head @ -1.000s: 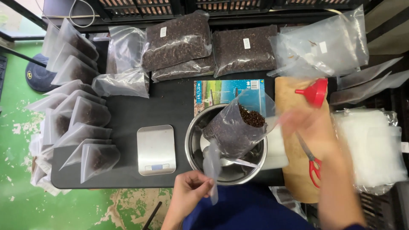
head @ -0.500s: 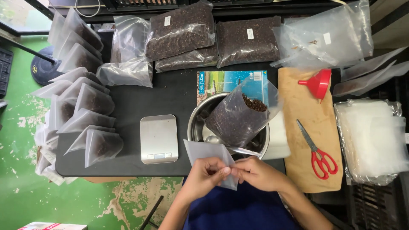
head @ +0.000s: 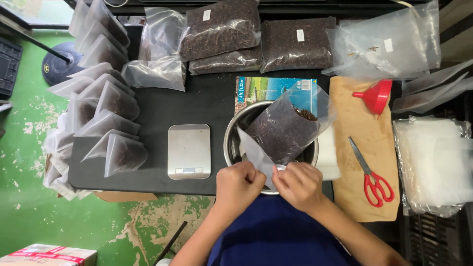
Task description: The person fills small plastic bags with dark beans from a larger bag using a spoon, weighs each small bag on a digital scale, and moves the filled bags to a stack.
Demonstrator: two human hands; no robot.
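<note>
Fingers (head: pixel 256 173) of both hands: pinched shut on one small empty clear pouch (head: pixel 253 153), held at the near edge of the bench (head: pixel 207 98).
Left hand (head: pixel 239 186): closed on the pouch's lower left edge.
Right hand (head: pixel 299 184): closed on its lower right corner, just beside the left hand, thumbs nearly meeting.
Pouch: tilted, upper end leaning over the rim of a steel bowl (head: pixel 234 140).
Steel bowl: round, at bench centre, just beyond the hands; holds an open clear bag of dark granules (head: pixel 283 133), leaning with its mouth up and to the right.
Digital scale (head: pixel 188 150): flat, silver, just left of the bowl, platform bare.
Printed blue card (head: pixel 268 88): partly under the bowl, on its far side.
Filled small pouches (head: pixel 106 106): overlapping row along the bench's left end, each with dark contents.
Large bags of dark granules (head: pixel 256 39): several, sealed, along the far edge.
Clear bags (head: pixel 384 42): far right corner, mostly empty.
Brown paper sheet (head: pixel 362 148): right of the bowl; carries a red funnel (head: pixel 374 95) and red-handled scissors (head: pixel 372 175), blades closed, well apart from each other.
Stack of clear plastic (head: pixel 433 162): far right.
Floor (head: pixel 29 197): green, worn.
</note>
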